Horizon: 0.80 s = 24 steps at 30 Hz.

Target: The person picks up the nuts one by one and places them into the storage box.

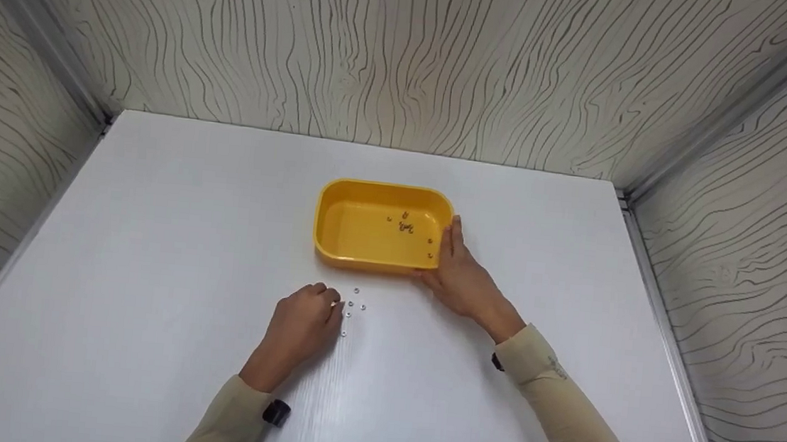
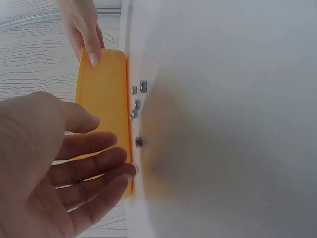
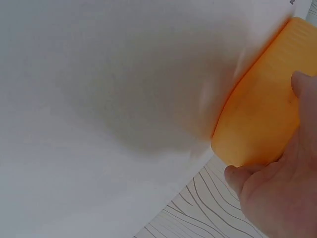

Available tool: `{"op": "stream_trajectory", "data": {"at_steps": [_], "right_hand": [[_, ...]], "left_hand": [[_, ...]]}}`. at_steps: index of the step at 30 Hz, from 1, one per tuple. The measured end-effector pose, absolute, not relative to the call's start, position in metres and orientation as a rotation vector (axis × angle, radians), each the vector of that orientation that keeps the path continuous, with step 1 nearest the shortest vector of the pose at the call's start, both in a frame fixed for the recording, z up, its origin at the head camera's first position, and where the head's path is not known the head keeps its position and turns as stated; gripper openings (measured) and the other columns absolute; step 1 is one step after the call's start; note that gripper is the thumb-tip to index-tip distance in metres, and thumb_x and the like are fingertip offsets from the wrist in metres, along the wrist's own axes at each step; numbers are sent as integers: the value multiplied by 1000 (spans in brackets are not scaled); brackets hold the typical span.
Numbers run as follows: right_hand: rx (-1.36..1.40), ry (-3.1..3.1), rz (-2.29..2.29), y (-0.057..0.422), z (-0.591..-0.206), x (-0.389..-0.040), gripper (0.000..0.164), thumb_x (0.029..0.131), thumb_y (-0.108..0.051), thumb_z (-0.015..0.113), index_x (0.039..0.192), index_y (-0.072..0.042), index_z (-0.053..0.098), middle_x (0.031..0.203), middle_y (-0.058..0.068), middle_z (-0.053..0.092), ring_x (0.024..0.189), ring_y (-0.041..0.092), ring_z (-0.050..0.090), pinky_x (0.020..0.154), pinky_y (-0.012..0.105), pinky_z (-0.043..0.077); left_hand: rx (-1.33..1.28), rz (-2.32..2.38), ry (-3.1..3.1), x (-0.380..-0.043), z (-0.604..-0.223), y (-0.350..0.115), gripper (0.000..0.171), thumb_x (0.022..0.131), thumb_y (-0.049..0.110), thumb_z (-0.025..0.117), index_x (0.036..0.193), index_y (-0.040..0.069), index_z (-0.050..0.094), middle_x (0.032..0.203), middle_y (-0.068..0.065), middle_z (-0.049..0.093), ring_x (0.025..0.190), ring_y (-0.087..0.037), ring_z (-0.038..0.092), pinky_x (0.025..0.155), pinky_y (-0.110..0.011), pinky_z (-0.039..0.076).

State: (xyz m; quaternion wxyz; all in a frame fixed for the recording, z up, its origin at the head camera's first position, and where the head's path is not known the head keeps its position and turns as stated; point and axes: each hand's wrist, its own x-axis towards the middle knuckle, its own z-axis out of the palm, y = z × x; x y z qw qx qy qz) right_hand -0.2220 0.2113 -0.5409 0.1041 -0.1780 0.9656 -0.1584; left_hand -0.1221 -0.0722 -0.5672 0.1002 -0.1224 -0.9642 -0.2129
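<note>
A yellow plastic bin (image 1: 371, 237) stands on the white table, with several small metal nuts (image 1: 405, 227) lying inside toward its right end. My right hand (image 1: 463, 280) holds the bin at its near right corner, thumb along the front wall and fingers around the right end. In front of the bin, several loose nuts (image 1: 350, 304) lie on the tabletop. Just left of them is my left hand (image 1: 305, 320). From the left wrist view, the fingers of my left hand (image 2: 74, 168) are loosely bent, thumb apart from them, and nothing shows between them.
The white tabletop (image 1: 149, 242) runs around the bin on all sides. Wood-grain patterned panels (image 1: 379, 56) rise at the back and both sides, with metal rails (image 1: 667, 352) along the table's side edges. Dark bands (image 1: 276, 413) sit at the wrists.
</note>
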Motion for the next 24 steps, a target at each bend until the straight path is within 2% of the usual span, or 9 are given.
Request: {"op": "stream_trajectory", "data": {"at_steps": [5,8,14,18,24], "right_hand": [[-545,2883,-460,210,-542,-222,108,103,-58,58,166,2,-6,175,25,-14,160,40,30,125,52,41],[-568,2901,-424,209,-542,-223,108,103,-58,58,166,5,-4,175,28,-11,162,41,25,128,52,37],[-617,2918,-387,209,-543,-224,104,105,-59,53,166,5,-1,173,33,-11,164,43,16,131,53,31],[-591,2910,-399,209,-542,-224,104,104,-58,55,166,4,-2,173,31,-12,164,42,15,131,54,31],[-570,2909,-380,208,-542,-222,105,104,-63,50,166,4,0,174,31,-12,166,41,5,133,53,25]], "left_hand": [[-310,-641,-2863,-122,-569,-68,17,98,16,66,98,5,80,91,-7,75,84,-27,74,67,-44,63],[-330,-646,-2886,-122,-569,-66,18,98,14,65,99,5,80,92,-7,74,84,-26,72,67,-42,63],[-408,-633,-2911,-120,-568,-65,12,97,13,69,99,7,80,90,-4,71,83,-22,67,69,-38,63],[-461,-640,-2876,-116,-570,-64,11,95,11,70,97,7,80,88,-4,71,82,-22,67,68,-38,62],[-544,-616,-2864,-106,-572,-63,10,94,9,70,94,6,79,84,-2,72,77,-18,63,65,-33,60]]}}
